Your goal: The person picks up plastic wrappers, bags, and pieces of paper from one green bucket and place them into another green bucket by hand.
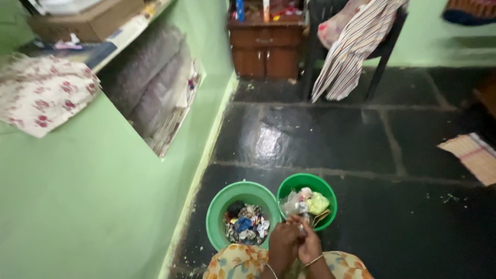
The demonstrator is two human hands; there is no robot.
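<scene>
Two green buckets stand on the dark floor at the bottom middle. The light green bucket (217,206) on the left holds several small mixed scraps in blue, white and dark colours. The darker green bucket (305,182) on the right holds crumpled wrappers, one yellow-green. My left hand (283,244) and my right hand (310,245) are pressed together just in front of the buckets, over my lap in orange-flowered cloth (237,263). Both close on a small pale scrap (301,226), which is too small to identify.
A green wall (93,206) runs along the left, with a recessed shelf holding folded bedding (155,88) and a flowered cloth (44,93) above. A brown cabinet (266,49) and a dark chair draped with striped cloth (351,51) stand at the back. A mat (473,155) lies at the right.
</scene>
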